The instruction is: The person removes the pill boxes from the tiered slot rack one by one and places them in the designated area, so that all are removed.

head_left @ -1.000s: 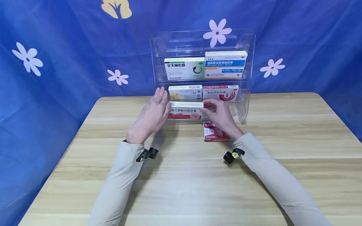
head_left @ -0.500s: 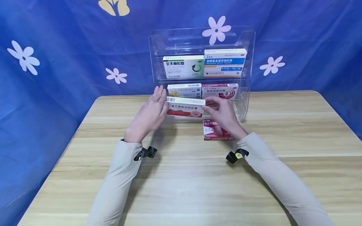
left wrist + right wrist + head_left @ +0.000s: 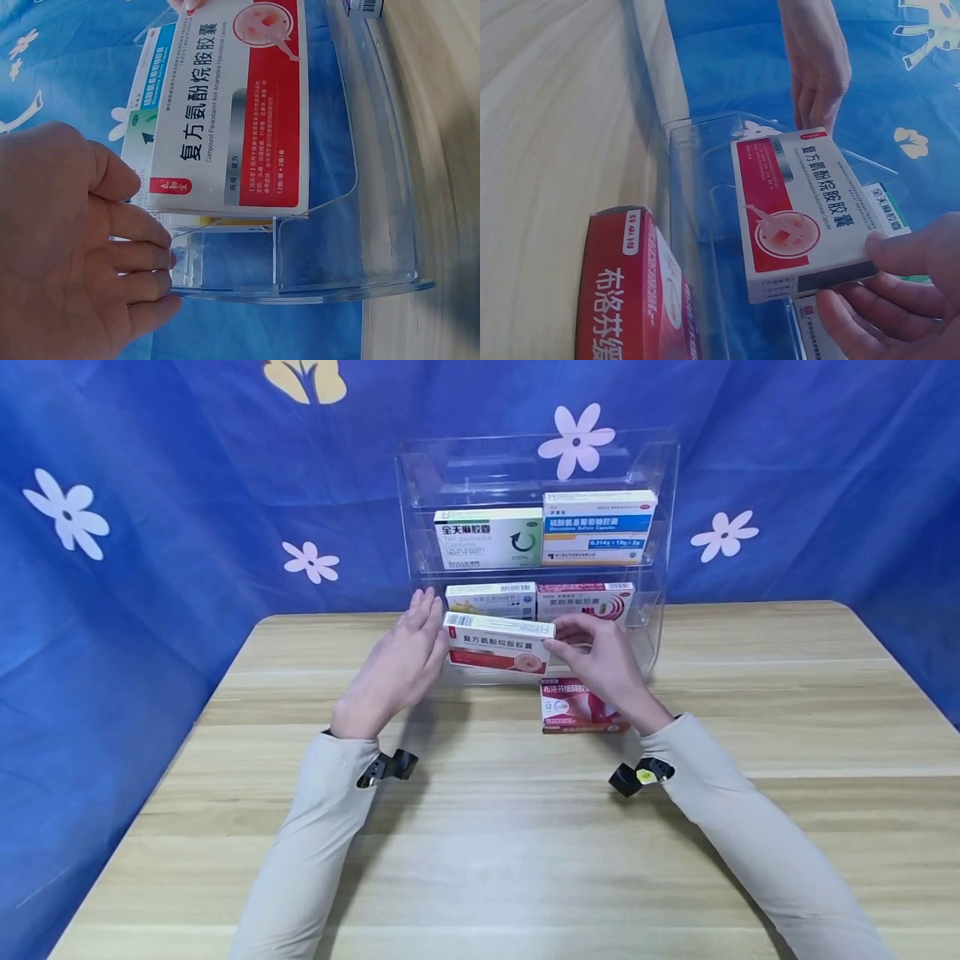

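Note:
My right hand (image 3: 600,660) pinches a white-and-red medicine box (image 3: 498,647) by its right end, thumb in front and fingers behind. The box tilts slightly, its right end lower, in front of the bottom tier of a clear acrylic display rack (image 3: 536,447). In the right wrist view, the thumb (image 3: 907,253) presses near a corner of the box. My left hand (image 3: 397,660) rests with straight fingers at the rack's left side, close to the box's left end. In the left wrist view its fingertips (image 3: 161,285) are right at the clear side wall.
A green-and-white box (image 3: 487,539) and a blue-and-white box (image 3: 597,531) fill the upper tier. Below them are a yellow-and-white box (image 3: 491,599) and a pink-and-white box (image 3: 581,602). A red box (image 3: 577,710) lies on the wooden table (image 3: 480,860) before the rack.
My right hand has drawn the white-and-red box up and a little to the right, and the box has tilted. The left hand has stayed almost still at the rack's side.

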Motion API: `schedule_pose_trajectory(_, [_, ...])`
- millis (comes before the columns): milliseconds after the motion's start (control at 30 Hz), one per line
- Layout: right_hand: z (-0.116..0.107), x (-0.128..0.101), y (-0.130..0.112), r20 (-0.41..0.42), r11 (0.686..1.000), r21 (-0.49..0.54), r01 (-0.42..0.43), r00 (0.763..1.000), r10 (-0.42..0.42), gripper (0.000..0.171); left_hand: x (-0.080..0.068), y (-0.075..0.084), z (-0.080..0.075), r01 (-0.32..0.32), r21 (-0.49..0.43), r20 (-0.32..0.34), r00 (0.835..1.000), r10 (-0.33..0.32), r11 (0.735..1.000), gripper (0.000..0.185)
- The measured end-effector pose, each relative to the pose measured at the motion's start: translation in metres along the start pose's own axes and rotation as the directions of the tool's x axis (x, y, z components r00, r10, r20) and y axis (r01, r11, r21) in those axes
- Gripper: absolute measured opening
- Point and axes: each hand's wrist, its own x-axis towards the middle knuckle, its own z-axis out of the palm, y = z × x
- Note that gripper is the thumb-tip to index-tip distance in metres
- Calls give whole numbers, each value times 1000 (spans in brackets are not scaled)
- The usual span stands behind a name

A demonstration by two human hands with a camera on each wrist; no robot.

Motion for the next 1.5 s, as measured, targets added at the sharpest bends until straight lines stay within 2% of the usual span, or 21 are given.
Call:
schedule_pose_trajectory(367, [-11, -1, 0, 86, 996, -48, -77, 993, 81, 27, 0, 1, 1, -1, -10, -5, 1000, 1, 1000, 57])
schedule_pose_trajectory(567, [-9, 0, -1, 208, 987, -88, -135, 967, 151, 29, -1, 1, 1, -1, -7, -6, 1000, 1, 1000, 58])
schedule_pose_trajectory(867, [6, -3, 5, 281, 989, -26, -145, 948, 147, 29, -2, 1, 1, -5, 1, -8, 1000, 5, 1000, 58])
schedule_pose_trajectory(1133, [13, -3, 11, 339, 974, -3, -226, 916, 214, 31, -2, 2, 1, 0, 3, -5, 1000, 0, 1000, 58])
schedule_pose_trajectory(1367, [13, 0, 16, 385, 928, 50, -370, 864, 324, 34, -1, 3, 0, 13, -6, 7, 1000, -13, 1000, 57])
schedule_pose_trajectory(1500, [14, 1, 18, 394, 922, 53, -383, 856, 333, 34, -1, 3, 0, 17, -8, 9, 1000, -17, 1000, 57])
